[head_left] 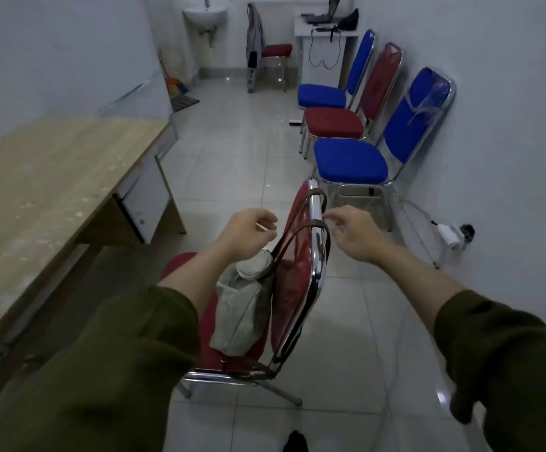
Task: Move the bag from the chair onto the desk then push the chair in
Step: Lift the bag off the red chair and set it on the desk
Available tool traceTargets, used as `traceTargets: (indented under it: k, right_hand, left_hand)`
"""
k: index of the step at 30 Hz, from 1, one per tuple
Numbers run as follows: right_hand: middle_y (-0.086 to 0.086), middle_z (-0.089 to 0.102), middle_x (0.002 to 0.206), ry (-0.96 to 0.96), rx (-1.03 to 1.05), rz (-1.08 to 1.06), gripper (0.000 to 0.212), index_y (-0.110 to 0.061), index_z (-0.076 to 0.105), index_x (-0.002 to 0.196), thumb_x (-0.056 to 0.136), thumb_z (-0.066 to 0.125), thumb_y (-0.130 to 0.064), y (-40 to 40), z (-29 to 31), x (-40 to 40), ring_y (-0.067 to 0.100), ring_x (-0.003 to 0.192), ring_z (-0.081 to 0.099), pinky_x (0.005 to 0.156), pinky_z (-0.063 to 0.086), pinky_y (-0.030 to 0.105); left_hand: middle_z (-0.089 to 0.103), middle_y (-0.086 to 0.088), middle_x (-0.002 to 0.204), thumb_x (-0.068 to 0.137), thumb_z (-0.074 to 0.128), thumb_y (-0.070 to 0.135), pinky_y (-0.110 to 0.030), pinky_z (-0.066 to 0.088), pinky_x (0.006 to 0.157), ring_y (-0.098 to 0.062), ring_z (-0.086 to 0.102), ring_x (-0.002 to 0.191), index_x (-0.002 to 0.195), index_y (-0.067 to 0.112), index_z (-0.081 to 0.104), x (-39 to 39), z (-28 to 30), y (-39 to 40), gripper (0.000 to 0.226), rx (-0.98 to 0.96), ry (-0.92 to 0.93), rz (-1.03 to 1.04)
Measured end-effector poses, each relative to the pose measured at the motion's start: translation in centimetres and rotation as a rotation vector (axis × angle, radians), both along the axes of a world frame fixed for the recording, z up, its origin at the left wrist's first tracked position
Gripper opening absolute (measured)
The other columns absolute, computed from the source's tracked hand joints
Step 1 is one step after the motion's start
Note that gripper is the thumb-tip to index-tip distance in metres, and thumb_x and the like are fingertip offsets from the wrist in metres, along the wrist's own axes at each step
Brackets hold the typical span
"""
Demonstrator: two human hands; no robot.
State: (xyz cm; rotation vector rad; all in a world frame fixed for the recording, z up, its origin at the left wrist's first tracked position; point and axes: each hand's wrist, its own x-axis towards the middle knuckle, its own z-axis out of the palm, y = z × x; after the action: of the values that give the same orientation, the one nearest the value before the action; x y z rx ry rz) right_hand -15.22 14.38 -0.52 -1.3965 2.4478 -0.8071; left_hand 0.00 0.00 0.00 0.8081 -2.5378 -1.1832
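Observation:
A grey-beige cloth bag [242,308] rests on the seat of a red chair [297,288] with a chrome frame, its dark brown straps [314,225] looped over the top of the backrest. My left hand [249,231] hovers just left of the backrest top, fingers loosely curled, holding nothing. My right hand [351,234] is just right of the backrest, fingertips close to the strap; I cannot tell whether they touch it. The wooden desk [53,190] stands to the left, apart from the chair.
Three chairs line the right wall: blue [350,161], red [333,122], blue [322,96]. A white plug with a cable [447,234] lies on the floor by the wall. A sink [204,14], another red chair and a small white table stand at the far end.

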Motion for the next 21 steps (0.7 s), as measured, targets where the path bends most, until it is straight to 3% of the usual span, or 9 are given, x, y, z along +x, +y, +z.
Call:
traceTargets:
  k: [2,4,6,9,11,14,16,19,21]
  right_hand:
    - [0.013,0.056,0.124,-0.048,-0.003,-0.023,0.033,-0.008,0.052,0.122,0.091,0.044,-0.003,-0.3,-0.4,-0.2,0.022,0.107,0.053,0.087,0.038,0.023]
    - [0.011,0.059,0.113,-0.055,-0.019,-0.017,0.027,-0.008,0.056,0.116,0.092,0.044,-0.004,-0.5,-1.0,0.1,0.018,0.096,0.053,0.076,0.038,0.013]
    - [0.007,0.059,0.098,-0.076,-0.059,-0.037,0.021,-0.009,0.06,0.107,0.09,0.048,-0.005,-0.6,-1.3,0.0,0.015,0.084,0.052,0.067,0.039,0.015]
    - [0.004,0.06,0.081,-0.153,-0.1,-0.04,0.016,-0.015,0.063,0.098,0.088,0.054,-0.007,-0.3,-1.5,-0.1,0.017,0.07,0.054,0.062,0.044,0.02]
    - [0.003,0.06,0.074,-0.215,-0.108,-0.028,0.016,-0.02,0.063,0.093,0.086,0.058,-0.007,0.2,-1.9,-0.2,0.022,0.069,0.058,0.061,0.045,0.022]
    - [-0.002,0.057,0.068,-0.286,-0.157,-0.017,0.016,-0.023,0.065,0.087,0.081,0.065,-0.008,1.0,-2.3,0.0,0.023,0.069,0.06,0.066,0.051,0.031]
    - [-0.001,0.057,0.066,-0.318,-0.183,0.01,0.015,-0.02,0.068,0.086,0.078,0.069,-0.008,1.6,-2.4,0.3,0.019,0.063,0.058,0.063,0.051,0.031]
    - [0.002,0.061,0.064,-0.382,-0.166,0.095,0.011,-0.012,0.071,0.083,0.073,0.074,-0.007,2.1,-2.1,0.8,0.013,0.059,0.059,0.062,0.053,0.029]
    - [0.001,0.066,0.066,-0.379,-0.136,0.125,0.011,-0.011,0.072,0.081,0.071,0.076,-0.011,1.7,-1.7,0.8,0.011,0.061,0.061,0.064,0.054,0.026]
  left_hand:
    - [0.069,-0.012,0.105,0.083,0.059,0.009,-0.03,0.051,0.083,-0.019,0.062,0.087,0.109,0.006,0.061,-1.1,-1.1,0.2,0.026,0.065,0.008,0.016]
    - [0.067,-0.009,0.104,0.084,0.057,0.008,-0.021,0.049,0.073,-0.019,0.062,0.088,0.11,0.008,0.061,-2.0,-2.5,0.9,0.027,0.082,0.012,0.027]
    - [0.063,-0.005,0.11,0.085,0.055,0.008,-0.015,0.045,0.069,-0.017,0.059,0.091,0.115,0.011,0.058,-3.0,-3.4,1.1,0.03,0.091,0.043,0.039]
    - [0.054,-0.007,0.127,0.088,0.053,0.01,-0.021,0.039,0.09,-0.019,0.053,0.111,0.127,0.013,0.049,-4.2,-4.0,0.8,0.039,0.036,0.03,-0.019]
    - [0.055,-0.006,0.128,0.089,0.052,0.014,-0.024,0.035,0.095,-0.019,0.05,0.119,0.128,0.013,0.048,-4.9,-4.4,0.8,0.039,0.084,-0.006,-0.08]
    - [0.064,-0.004,0.105,0.089,0.05,0.019,-0.029,0.044,0.088,-0.019,0.058,0.099,0.109,0.012,0.059,-5.2,-4.8,0.7,0.022,0.171,0.0,-0.133]
    - [0.06,-0.001,0.085,0.088,0.05,0.016,-0.03,0.045,0.078,-0.016,0.056,0.08,0.091,0.011,0.059,-4.8,-5.0,0.8,0.011,0.297,0.005,-0.172]
    - [0.054,0.001,0.072,0.086,0.045,0.017,-0.026,0.043,0.071,-0.012,0.053,0.069,0.071,0.014,0.056,-3.5,-4.9,1.0,0.019,0.408,0.012,-0.267]
    - [0.056,0.002,0.066,0.087,0.039,0.024,-0.022,0.044,0.067,-0.009,0.054,0.065,0.069,0.005,0.057,-2.9,-4.5,0.9,0.032,0.442,0.061,-0.283]
